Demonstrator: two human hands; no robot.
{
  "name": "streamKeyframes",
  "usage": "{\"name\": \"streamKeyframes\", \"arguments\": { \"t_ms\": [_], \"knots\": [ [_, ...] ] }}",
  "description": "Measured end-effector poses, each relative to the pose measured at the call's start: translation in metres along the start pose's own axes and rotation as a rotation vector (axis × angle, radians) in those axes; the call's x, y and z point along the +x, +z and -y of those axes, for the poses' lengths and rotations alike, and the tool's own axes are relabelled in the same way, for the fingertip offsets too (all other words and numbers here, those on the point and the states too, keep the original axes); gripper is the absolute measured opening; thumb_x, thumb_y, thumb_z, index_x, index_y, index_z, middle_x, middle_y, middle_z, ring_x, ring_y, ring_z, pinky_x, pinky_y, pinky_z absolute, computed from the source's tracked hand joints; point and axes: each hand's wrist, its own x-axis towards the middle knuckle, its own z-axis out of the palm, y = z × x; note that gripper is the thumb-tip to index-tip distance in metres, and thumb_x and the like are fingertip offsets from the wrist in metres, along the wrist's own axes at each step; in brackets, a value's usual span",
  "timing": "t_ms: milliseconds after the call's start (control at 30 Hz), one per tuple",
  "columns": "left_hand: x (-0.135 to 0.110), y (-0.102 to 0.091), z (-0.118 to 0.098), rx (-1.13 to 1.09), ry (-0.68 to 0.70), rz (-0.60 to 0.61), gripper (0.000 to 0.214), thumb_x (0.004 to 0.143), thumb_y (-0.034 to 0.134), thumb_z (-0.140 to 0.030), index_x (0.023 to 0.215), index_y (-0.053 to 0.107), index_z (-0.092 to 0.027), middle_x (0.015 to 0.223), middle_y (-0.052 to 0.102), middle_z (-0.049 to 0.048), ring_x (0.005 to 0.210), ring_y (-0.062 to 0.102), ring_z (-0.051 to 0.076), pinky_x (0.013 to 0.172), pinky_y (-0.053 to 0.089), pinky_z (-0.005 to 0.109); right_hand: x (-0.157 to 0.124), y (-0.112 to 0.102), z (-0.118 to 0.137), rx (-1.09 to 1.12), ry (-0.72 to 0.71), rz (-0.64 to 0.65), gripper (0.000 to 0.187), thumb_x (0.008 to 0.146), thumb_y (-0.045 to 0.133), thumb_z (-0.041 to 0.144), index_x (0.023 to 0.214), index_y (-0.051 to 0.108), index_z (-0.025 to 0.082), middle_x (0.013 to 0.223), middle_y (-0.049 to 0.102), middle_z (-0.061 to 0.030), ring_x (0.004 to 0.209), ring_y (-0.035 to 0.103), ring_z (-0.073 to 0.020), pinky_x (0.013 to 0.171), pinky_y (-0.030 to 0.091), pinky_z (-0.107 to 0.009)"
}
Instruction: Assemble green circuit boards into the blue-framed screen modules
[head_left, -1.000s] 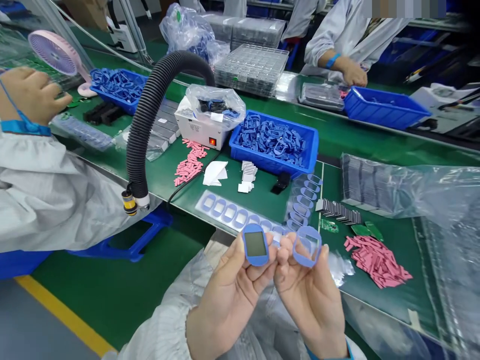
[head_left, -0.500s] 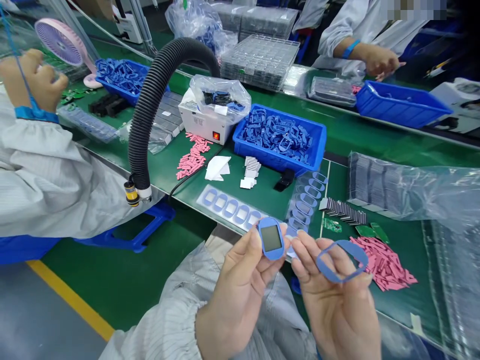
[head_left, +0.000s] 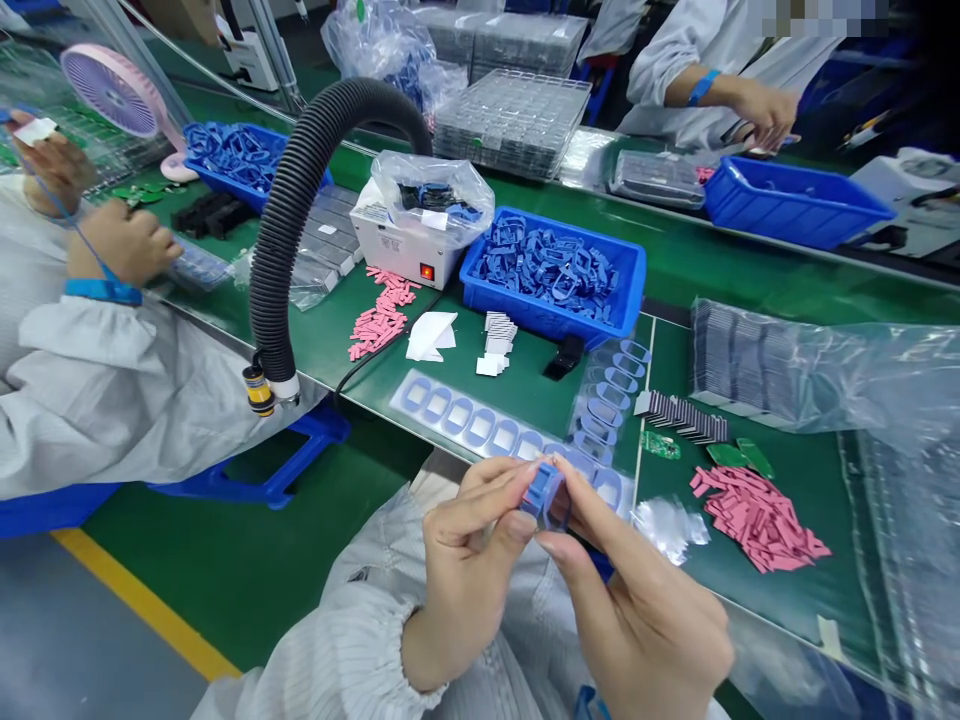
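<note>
Just off the table's front edge, my left hand [head_left: 469,555] pinches a small blue plastic housing [head_left: 541,486], now seen edge-on. My right hand [head_left: 637,600] is closed at the housing's right side, its fingertips around a thin blue oval ring [head_left: 561,510]. The ring stands close against the housing; whether it touches all round I cannot tell. The housing's screen is turned out of sight. Behind my fingers lies a clear sheet with a row of blue oval rings [head_left: 478,425]. A second strip of such rings [head_left: 604,412] lies to its right.
A blue bin [head_left: 630,285] holds many blue housings. Pink strips [head_left: 765,515] and clear film pieces [head_left: 670,528] lie to the right. A black hose [head_left: 274,250] arches at left beside a white box [head_left: 397,245]. Co-workers' hands [head_left: 124,245] work at left and across the table.
My right hand has moved left and brought the ring to the housing. The housing has been turned from screen-up to edge-on. The co-worker's hands at left have shifted.
</note>
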Motion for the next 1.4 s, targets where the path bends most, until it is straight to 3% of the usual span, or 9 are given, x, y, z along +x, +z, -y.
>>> {"name": "streamKeyframes", "arguments": {
  "t_ms": [233,467,600,833,1100,1267,1400],
  "knots": [
    [-0.003,-0.002,0.006,0.087,0.14,0.027,0.019,0.079,0.064,-0.034,0.096,0.073,-0.033,0.099,0.076,0.0032,0.096,0.064,0.024,0.088,0.049,0.039,0.001,-0.004,-0.002,0.046,0.001,0.054,0.046,0.088,0.057,0.023,0.133,0.047,0.027,0.11,0.069,-0.0029,0.077,0.071,-0.013,0.069,0.056,-0.017],
    [0.0,-0.002,0.011,0.207,0.462,0.062,0.024,0.084,0.06,-0.031,0.107,0.069,-0.03,0.103,0.074,0.0054,0.088,0.068,0.022,0.081,0.055,0.041,-0.001,-0.006,-0.006,0.087,-0.024,0.076,0.049,0.087,0.057,0.022,0.134,0.045,0.027,0.116,0.066,-0.0016,0.079,0.071,-0.014,0.069,0.058,-0.018],
    [0.0,-0.002,0.012,0.235,0.455,0.058,0.024,0.085,0.059,-0.03,0.107,0.069,-0.03,0.102,0.075,0.0043,0.088,0.067,0.02,0.082,0.055,0.038,-0.004,-0.005,-0.006,0.102,0.004,0.072,0.049,0.087,0.058,0.023,0.134,0.045,0.029,0.115,0.067,-0.0002,0.078,0.071,-0.0139,0.068,0.058,-0.017],
    [-0.001,-0.003,0.013,0.216,0.37,0.06,0.024,0.084,0.061,-0.029,0.107,0.068,-0.033,0.102,0.075,0.0002,0.094,0.065,0.018,0.084,0.055,0.034,-0.006,0.004,-0.001,0.171,0.082,-0.05,0.044,0.087,0.057,0.024,0.13,0.05,0.032,0.115,0.066,-0.0006,0.081,0.071,-0.016,0.07,0.059,-0.021],
    [0.001,-0.004,0.014,0.215,0.463,0.121,0.027,0.086,0.059,-0.027,0.112,0.066,-0.032,0.109,0.073,0.0001,0.095,0.065,0.016,0.088,0.052,0.032,-0.005,0.003,-0.001,0.186,0.057,-0.07,0.045,0.087,0.057,0.023,0.13,0.049,0.032,0.113,0.067,0.0001,0.085,0.071,-0.0184,0.072,0.06,-0.024],
    [0.001,-0.005,0.015,0.243,0.489,0.188,0.033,0.09,0.044,-0.043,0.117,0.062,-0.035,0.113,0.068,0.0036,0.104,0.058,0.02,0.088,0.05,0.039,-0.004,0.007,-0.003,0.194,0.06,-0.112,0.046,0.084,0.061,0.024,0.128,0.05,0.034,0.108,0.07,0.0013,0.083,0.071,-0.019,0.069,0.061,-0.025],
    [0.002,-0.007,0.009,0.353,0.534,0.214,0.032,0.09,0.046,-0.04,0.118,0.06,-0.034,0.113,0.06,0.0047,0.103,0.053,0.021,0.086,0.049,0.04,-0.009,0.014,-0.007,0.274,0.122,-0.176,0.044,0.084,0.062,0.025,0.125,0.053,0.035,0.108,0.07,0.0036,0.083,0.071,-0.0174,0.068,0.061,-0.024]
  ]
}}
